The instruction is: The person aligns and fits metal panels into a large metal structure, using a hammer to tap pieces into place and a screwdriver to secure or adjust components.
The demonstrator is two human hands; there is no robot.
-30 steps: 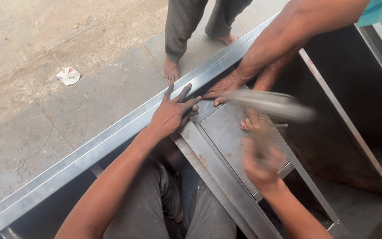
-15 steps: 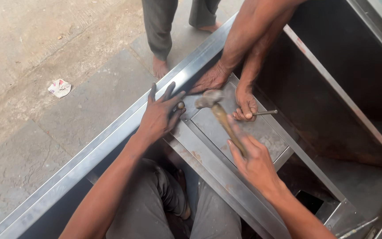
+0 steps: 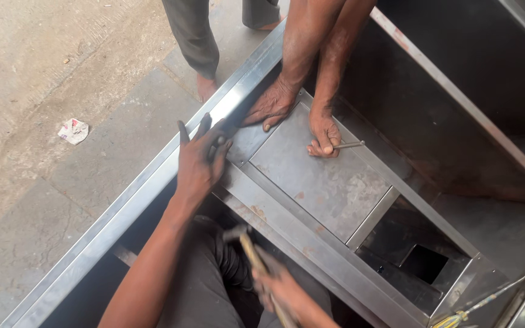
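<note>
Steel dominates the scene: a long metal frame (image 3: pixel 153 176) runs diagonally from the lower left of the frame up toward the top centre, and a flat sheet-metal panel (image 3: pixel 323 176) sits inside it near the middle. The person's left hand (image 3: pixel 199 159) lies at the centre-left, fingers spread and pressed flat against the frame's rail where the panel's corner meets it; it clamps nothing, it only bears down. The right hand (image 3: pixel 277 290) is low in the picture, at the bottom centre, fingers wrapped tightly round the wooden handle of a hammer (image 3: pixel 253 258). The hammer is blurred, its head pointing up and left, well below the panel and apart from it, over the person's dark trousers.

A co-worker leans in from the top of the frame. One of that person's hands (image 3: pixel 271 104) presses on the upper corner of the panel, just beside the wearer's left hand; the other (image 3: pixel 323 133) rests on the panel's upper right edge and pinches a thin metal rod (image 3: pixel 349 145) that sticks out to the right. The co-worker's bare foot (image 3: pixel 205 88) stands on the concrete outside the frame. A screwdriver (image 3: pixel 478 307) with a yellow-green handle lies at the lower right, and a crumpled scrap of paper (image 3: pixel 73 130) lies on the ground at the left
</note>
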